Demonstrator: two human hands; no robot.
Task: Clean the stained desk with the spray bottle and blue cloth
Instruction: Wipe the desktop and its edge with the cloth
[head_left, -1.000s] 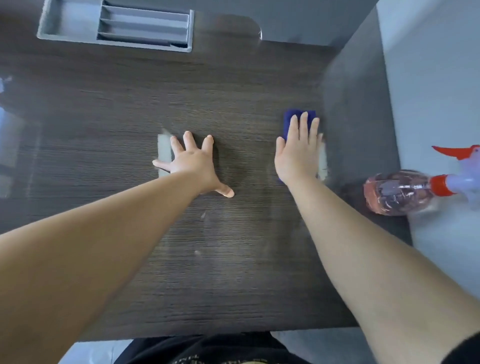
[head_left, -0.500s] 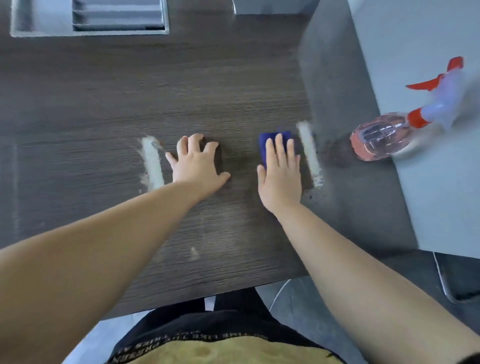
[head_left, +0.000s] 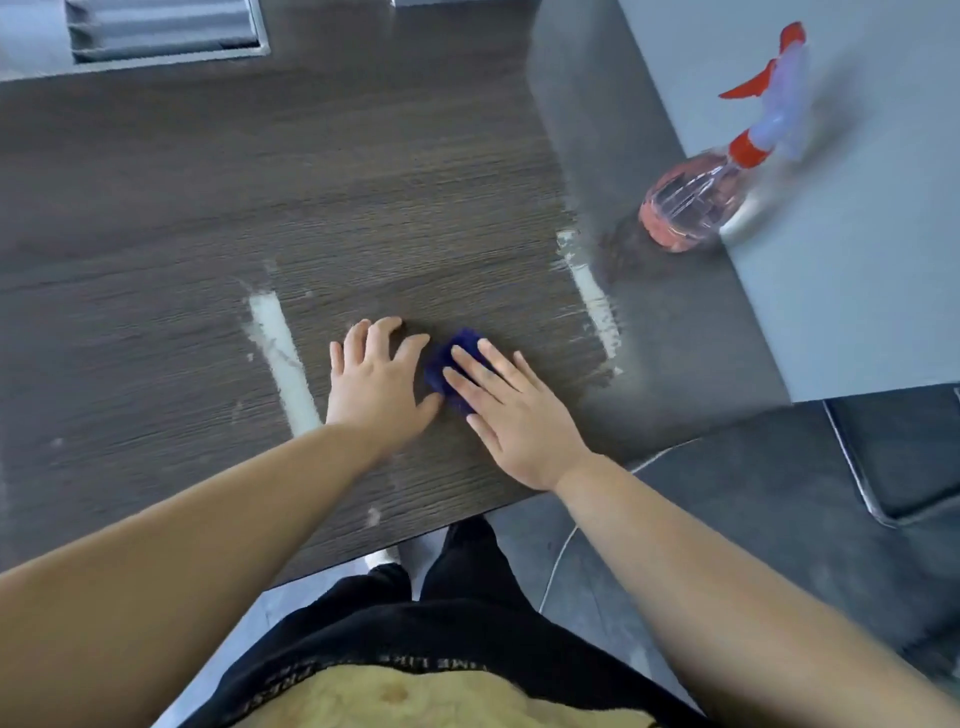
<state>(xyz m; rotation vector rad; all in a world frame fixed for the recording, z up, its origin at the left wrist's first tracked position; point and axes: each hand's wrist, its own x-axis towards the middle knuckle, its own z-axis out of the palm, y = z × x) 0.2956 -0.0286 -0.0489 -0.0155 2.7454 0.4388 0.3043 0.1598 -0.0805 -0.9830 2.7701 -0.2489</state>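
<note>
— Sliding left since the earlier frame, our right hand (head_left: 514, 415) and the blue cloth (head_left: 445, 358) under it have left the right-hand white streak (head_left: 592, 301) and now sit against our left hand (head_left: 379, 384).

— How do we hold the cloth?

— We don't grip it. Our right fingers lie straight on it, pressing it to the desk (head_left: 363, 182) at mid-frame. Our left hand lies spread flat on the wood and holds nothing.

— And the spray bottle (head_left: 696, 208)?

— We see it at the upper right, well apart from both hands.

— Which step are we on?

— We judge we're mid-wipe, as both streaks still show. Next we need to lift our left hand aside and carry the cloth, pressed flat, across the left-hand streak (head_left: 280, 358).
</note>
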